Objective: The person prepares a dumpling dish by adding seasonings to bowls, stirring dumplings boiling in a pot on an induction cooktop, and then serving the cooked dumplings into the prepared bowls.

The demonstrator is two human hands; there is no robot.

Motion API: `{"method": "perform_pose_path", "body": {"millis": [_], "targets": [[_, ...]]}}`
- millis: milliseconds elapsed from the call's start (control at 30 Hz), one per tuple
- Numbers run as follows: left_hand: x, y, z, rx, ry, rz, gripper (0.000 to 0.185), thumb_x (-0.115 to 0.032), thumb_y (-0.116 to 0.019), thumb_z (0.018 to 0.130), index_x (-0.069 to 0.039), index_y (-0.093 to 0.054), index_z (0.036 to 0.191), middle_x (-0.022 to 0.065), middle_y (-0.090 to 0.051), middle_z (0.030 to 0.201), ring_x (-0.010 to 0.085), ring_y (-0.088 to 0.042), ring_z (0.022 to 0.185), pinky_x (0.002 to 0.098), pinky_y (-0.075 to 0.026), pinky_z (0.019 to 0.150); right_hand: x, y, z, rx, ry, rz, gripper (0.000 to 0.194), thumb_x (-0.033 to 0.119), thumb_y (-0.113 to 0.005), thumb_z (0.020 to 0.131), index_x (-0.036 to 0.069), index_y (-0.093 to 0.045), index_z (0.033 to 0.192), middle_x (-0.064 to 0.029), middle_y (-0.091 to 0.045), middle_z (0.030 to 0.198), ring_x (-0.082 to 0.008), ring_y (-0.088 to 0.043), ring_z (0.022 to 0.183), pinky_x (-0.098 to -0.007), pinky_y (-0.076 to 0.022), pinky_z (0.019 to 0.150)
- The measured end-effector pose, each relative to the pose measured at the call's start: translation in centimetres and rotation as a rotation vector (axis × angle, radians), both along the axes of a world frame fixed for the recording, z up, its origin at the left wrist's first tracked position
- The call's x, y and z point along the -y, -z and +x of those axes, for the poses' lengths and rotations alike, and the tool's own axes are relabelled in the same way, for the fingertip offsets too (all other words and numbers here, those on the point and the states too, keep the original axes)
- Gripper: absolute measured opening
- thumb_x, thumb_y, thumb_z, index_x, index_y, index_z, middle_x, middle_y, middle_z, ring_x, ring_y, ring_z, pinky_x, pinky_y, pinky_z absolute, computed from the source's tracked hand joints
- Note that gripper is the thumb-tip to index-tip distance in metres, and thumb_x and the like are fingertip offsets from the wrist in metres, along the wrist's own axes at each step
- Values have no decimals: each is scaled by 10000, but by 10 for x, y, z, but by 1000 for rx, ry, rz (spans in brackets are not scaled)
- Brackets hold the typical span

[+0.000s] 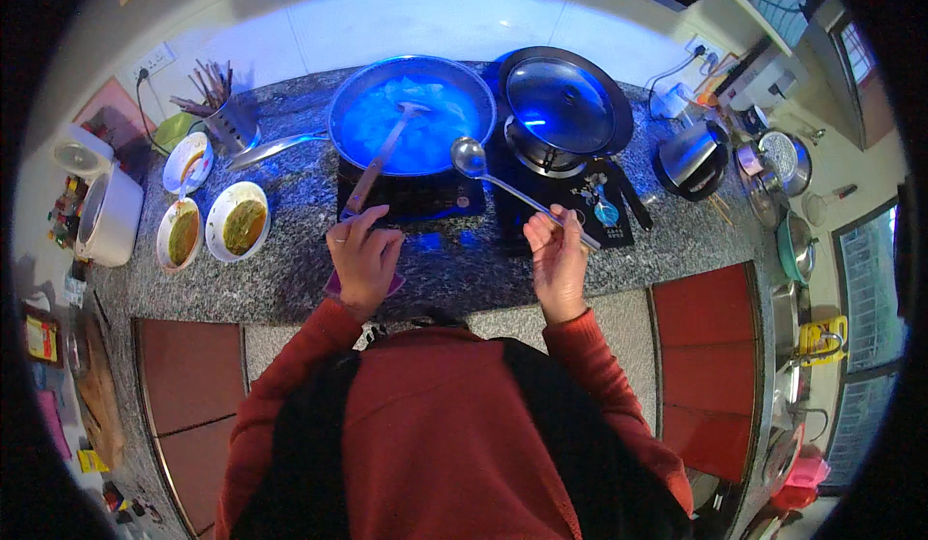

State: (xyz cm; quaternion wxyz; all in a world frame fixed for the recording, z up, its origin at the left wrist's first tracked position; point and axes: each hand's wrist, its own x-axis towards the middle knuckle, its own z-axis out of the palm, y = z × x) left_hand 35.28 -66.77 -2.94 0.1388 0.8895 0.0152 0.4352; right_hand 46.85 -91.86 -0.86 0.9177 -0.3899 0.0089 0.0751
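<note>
My left hand [365, 261] is at the lower end of a wooden-handled turner [371, 177], fingers curved and partly spread; whether they grip it is hidden. The turner's metal head lies in a wide pan [335, 134] of liquid with pale pieces, lit blue. In my right hand [558, 261] is the handle of a metal ladle [470, 157], its bowl raised beside the pan's right rim. A purple item [394, 285] shows partly under my left hand. Right of the pan, a black pan [623, 123] with a glass lid [558, 101] sits on a cooker [565, 210].
Three bowls stand left: one with a spoon and reddish sauce [174, 166], two with greenish contents [168, 257] [217, 246]. Behind them is a metal holder of chopsticks [235, 130]. A white rice cooker [119, 221] is far left. A kettle [692, 163] stands right.
</note>
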Motion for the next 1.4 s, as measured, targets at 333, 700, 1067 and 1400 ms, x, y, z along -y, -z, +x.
{"method": "perform_pose_path", "body": {"millis": [333, 700, 1067, 1400], "targets": [[28, 20, 8, -260, 395, -132, 214, -183, -795, 709, -76, -623, 779, 62, -610, 1128, 282, -569, 919, 410, -445, 796, 53, 47, -44, -79, 169, 84, 242, 246, -524, 986, 32, -542, 1099, -145, -668, 959, -237, -678, 863, -381, -560, 816], [90, 21, 54, -437, 713, -46, 287, -164, -743, 783, -95, -625, 1035, 93, -589, 1163, 312, -590, 1003, 407, -500, 818, 154, 86, -40, -39, 678, -200, 223, 215, -534, 991, 6, -479, 1047, -162, -603, 995, -235, -633, 905, -383, -541, 841], [131, 19, 94, -550, 797, 33, 289, -153, -727, 790, -88, -634, 1056, 97, -588, 1165, 316, -589, 1023, 407, -499, 843, 222, 155, 89, 24, 685, 38, 331, 253, -560, 975, -7, -496, 1169, -130, -605, 1044, -232, -624, 993, -354, -521, 901], [121, 41, 90, -605, 645, -47, 277, -197, -678, 853, -84, -624, 1100, 126, -568, 1204, 325, -569, 1080, 427, -505, 873, 275, 217, 187, -146, 293, 198, 328, 289, -557, 972, -2, -587, 1119, -95, -640, 1053, -178, -616, 945, -289, -542, 830]]}}
